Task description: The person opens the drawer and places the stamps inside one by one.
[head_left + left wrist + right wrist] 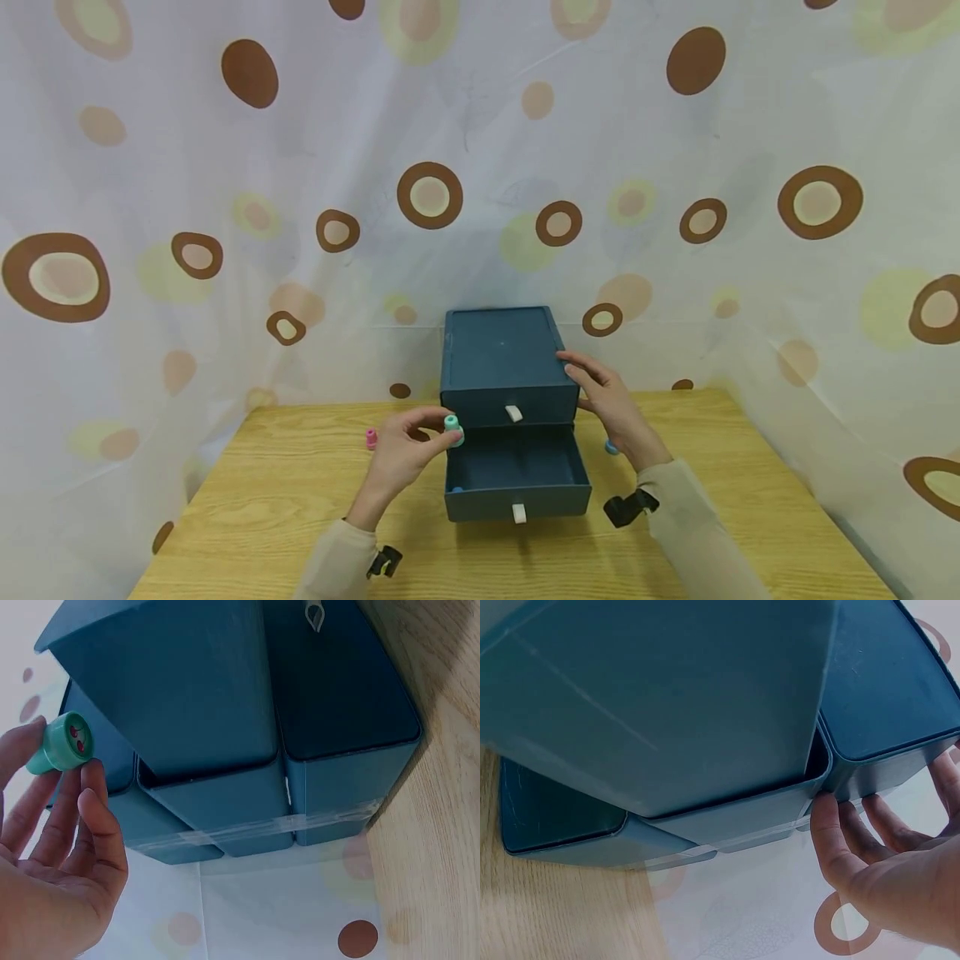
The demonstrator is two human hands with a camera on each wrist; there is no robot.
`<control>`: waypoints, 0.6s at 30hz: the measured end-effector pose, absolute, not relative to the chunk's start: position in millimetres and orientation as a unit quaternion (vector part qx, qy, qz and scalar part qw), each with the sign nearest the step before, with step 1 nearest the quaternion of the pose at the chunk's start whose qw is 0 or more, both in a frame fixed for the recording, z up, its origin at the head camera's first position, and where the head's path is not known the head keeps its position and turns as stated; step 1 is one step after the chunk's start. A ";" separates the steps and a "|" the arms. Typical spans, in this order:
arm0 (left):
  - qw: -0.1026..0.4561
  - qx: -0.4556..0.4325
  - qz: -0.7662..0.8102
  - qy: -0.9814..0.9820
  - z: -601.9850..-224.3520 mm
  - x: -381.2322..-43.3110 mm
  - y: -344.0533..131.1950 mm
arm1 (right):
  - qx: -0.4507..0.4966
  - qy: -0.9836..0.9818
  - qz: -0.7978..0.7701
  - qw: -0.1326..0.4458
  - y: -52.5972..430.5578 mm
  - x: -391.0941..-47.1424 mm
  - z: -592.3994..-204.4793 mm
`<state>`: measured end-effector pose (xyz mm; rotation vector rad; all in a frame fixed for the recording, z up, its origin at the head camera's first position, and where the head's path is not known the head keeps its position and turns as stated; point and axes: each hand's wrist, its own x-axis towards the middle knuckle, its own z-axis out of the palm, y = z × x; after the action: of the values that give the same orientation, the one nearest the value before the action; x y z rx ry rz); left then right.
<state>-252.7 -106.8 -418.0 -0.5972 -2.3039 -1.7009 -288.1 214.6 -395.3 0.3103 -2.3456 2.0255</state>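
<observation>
My left hand [402, 454] pinches a small mint-green toy stamp [452, 429] between thumb and fingers, above the left edge of an open drawer [517, 505]. In the left wrist view, the green stamp [60, 746] shows two red cherries on its round end. The drawer is pulled out from a dark blue drawer cabinet [498, 346]; a small blue thing [457, 490] lies in its front left corner. On the cabinet's right side, near the top, rest the fingers of my right hand [615, 412]; in the right wrist view these fingers [829, 825] touch the casing.
A pink stamp [371, 439] stands on the wooden table [285, 492] left of the cabinet. To its right, a blue piece [612, 447] sits partly behind my right wrist. Above the open drawer, the upper drawer with a white pull tab [513, 412] is closed. A patterned curtain [480, 125] hangs behind.
</observation>
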 end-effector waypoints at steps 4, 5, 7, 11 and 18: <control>0.103 -0.213 -0.572 -0.785 -418.8 -252.0 -103.1 | 0.102 -0.755 0.648 0.014 213.5 -289.1 -394.8; 0.102 -0.214 -0.571 -0.786 -419.4 -252.2 -102.1 | 0.102 -0.755 0.648 0.013 213.2 -289.1 -394.8; 0.101 -0.215 -0.569 -0.787 -420.3 -252.4 -99.8 | 0.104 -0.754 0.648 0.011 212.5 -289.1 -394.9; 0.098 -0.222 -0.552 -0.798 -422.1 -251.9 -93.4 | 0.101 -0.753 0.651 0.010 212.0 -287.7 -395.4; 0.095 -0.252 -0.502 -0.822 -422.0 -247.5 -79.2 | 0.102 -0.751 0.652 0.012 213.1 -286.8 -394.4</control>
<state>-247.5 -79.2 -422.0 -0.7483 -2.4352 -1.4889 -286.8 213.1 -394.4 0.3174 -2.3430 2.0322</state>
